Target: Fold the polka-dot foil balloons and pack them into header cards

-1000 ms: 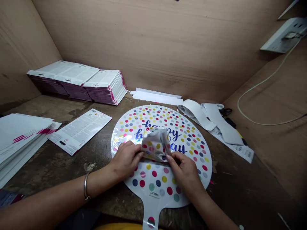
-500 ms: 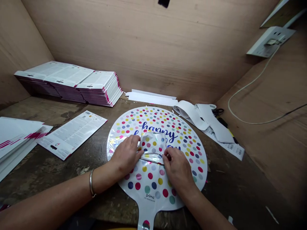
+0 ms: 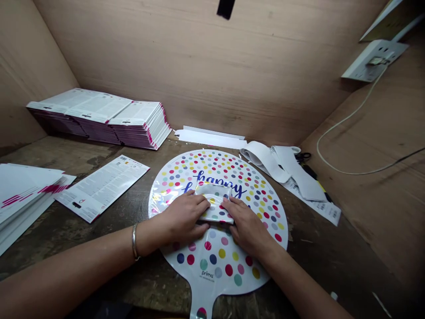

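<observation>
A flat, round foil balloon (image 3: 212, 257) with coloured dots and blue "happy" lettering lies on the table, its tail towards me. On its middle sits a small folded foil balloon (image 3: 215, 213) with the same dots. My left hand (image 3: 186, 217) grips the left end of this packet, fingers on top and thumb at the near edge. At the right end my right hand (image 3: 247, 226) holds it likewise, fingertips pressing on its top. The hands cover part of the lettering.
Printed white cards stand in a long stack (image 3: 133, 128) at the back left. One card (image 3: 102, 188) lies alone beside a nearer pile (image 3: 26, 190). Curled paper strips (image 3: 299, 173) and scissors (image 3: 303, 156) are at the right. A white cable (image 3: 327, 133) hangs from a wall socket (image 3: 373, 62).
The packet has become shorter from front to back and looks flatter. Both hands have moved inward over it, their fingers now lying on its top instead of pinching its sides.
</observation>
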The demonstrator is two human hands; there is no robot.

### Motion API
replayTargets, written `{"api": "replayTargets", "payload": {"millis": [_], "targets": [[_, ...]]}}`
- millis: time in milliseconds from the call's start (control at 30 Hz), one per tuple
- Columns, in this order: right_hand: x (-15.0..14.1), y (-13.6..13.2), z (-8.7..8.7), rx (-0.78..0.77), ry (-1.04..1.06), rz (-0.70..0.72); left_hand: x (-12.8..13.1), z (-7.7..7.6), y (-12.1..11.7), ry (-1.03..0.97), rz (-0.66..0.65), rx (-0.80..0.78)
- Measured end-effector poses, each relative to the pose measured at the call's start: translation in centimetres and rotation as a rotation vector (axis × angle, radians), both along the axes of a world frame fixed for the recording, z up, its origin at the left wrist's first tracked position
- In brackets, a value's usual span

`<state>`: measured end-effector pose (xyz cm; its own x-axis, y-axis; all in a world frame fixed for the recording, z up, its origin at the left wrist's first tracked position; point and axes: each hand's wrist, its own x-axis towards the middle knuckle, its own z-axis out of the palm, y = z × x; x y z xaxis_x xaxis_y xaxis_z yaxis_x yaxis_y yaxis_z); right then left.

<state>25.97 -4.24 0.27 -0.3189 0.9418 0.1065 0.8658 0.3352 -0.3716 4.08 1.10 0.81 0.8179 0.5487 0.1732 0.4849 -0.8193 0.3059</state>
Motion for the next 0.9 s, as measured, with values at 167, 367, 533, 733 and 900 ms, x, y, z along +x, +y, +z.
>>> {"api": "replayTargets", "payload": {"millis": [167, 367, 533, 733, 900], "targets": [[1.1, -0.6, 1.5, 0.035, 0.562, -0.312, 0.3, 2.3, -1.2, -0.448, 0.237, -0.466], [0.4, -4.0, 1.4, -0.689, 1.448, -0.185, -0.9, 3.2, -4.6, -1.004, 0.262, -1.479], [-3.5, -4.2, 1.1, -0.794, 1.526, -0.249, -0.9, 1.8, -6.0, -1.038, 0.388, -1.454], [-6.0, -2.3, 2.2, -0.588, 1.516, -0.525, -2.0, 1.4, -5.5, -1.083, 0.515, -1.317], [-4.0, -2.4, -0.1, -0.537, 1.269, -0.444, -2.0, 0.4, -5.7, -1.088, 0.595, -1.305]]}}
